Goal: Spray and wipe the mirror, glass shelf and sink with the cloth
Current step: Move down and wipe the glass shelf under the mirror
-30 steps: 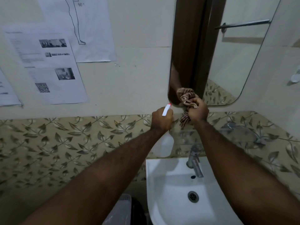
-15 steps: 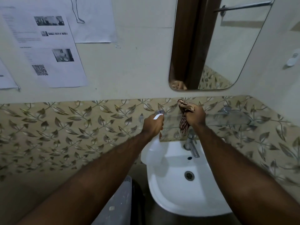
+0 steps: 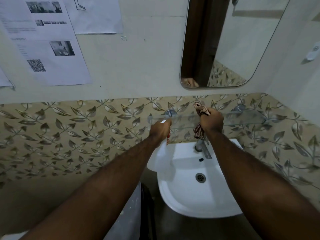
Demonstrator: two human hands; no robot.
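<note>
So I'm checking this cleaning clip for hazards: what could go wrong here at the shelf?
1. The glass shelf looks thin and rests on small wall brackets; hard pressure from the right hand with the cloth might strain it.
2. The left hand holds the spray bottle close to the shelf edge, so it could knock the glass.

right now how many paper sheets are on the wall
3 for certain: a large printed sheet with a QR code, a drawing sheet beside it at top, and a sheet cut by the left edge.
</note>
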